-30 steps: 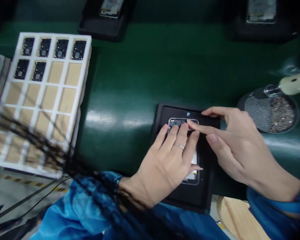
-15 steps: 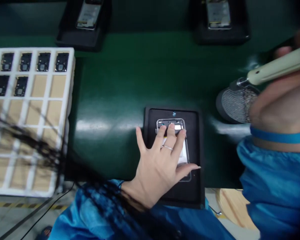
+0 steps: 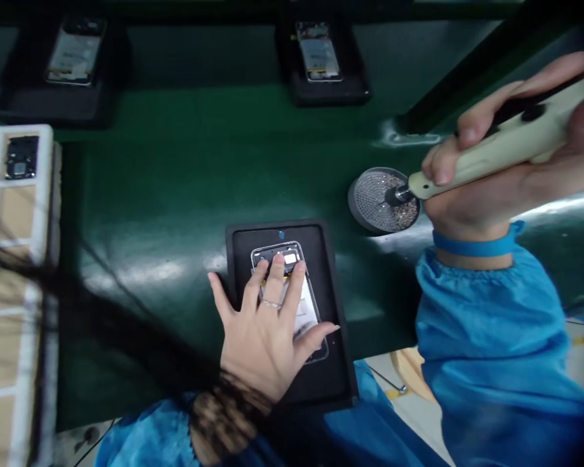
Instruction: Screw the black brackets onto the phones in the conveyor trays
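The left hand [image 3: 265, 337] lies with its fingers spread, three fingertips resting on the upper end of the opened phone [image 3: 307, 314], which is seated face-up in the black tray [image 3: 340, 363] at the near edge of the green desk [image 3: 175, 194]. The right hand [image 3: 491, 201] is wrapped around the cream-coloured driver [image 3: 496, 152], whose tip is positioned over the round grey dish [image 3: 357, 217] of small metallic pieces; contact between tip and dish cannot be determined. The white compartmented tray [image 3: 45, 194] is located at far left, well apart from both hands.
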The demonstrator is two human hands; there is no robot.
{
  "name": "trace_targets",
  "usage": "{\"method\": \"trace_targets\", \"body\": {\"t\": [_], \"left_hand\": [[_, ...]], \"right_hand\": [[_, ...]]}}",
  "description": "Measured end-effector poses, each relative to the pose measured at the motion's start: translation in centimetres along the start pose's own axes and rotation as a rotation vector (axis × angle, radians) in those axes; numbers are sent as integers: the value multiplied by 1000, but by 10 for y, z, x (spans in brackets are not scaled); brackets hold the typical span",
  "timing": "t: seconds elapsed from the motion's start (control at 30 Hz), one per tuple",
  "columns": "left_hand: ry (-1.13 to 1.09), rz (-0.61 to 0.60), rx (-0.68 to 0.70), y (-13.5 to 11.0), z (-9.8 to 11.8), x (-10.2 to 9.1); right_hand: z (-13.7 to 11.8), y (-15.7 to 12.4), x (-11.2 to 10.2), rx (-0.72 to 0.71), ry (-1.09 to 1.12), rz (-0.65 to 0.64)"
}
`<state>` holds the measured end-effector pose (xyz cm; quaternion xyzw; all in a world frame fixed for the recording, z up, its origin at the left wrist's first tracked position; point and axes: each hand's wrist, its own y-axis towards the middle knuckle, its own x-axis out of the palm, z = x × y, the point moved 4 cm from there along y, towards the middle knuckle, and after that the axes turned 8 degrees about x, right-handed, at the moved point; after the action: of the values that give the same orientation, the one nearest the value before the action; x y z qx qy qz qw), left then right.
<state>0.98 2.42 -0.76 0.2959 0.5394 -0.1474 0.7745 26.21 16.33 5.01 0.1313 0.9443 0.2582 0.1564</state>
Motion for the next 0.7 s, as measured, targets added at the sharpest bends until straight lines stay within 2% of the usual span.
{"method": "trace_targets", "body": {"t": [0.07,0.13,0.3,0.47,0.57,0.7], "left_hand": [[2,-4,3,-1,-1,1],[6,-34,6,-3,-2,3],[8,-71,4,-5,-4,5],[20,0,-17,-3,-3,3],[27,-32,-4,-4,-4,5],[12,-74,-14,-6,-7,6]], "right_hand": [[3,-1,-4,32,183,117],[4,-1,-6,43,247,157],[7,2,-10,68,199,149],[10,5,-14,67,177,180],[12,6,-15,107,72,207],[16,6,-16,165,-250,225]]}}
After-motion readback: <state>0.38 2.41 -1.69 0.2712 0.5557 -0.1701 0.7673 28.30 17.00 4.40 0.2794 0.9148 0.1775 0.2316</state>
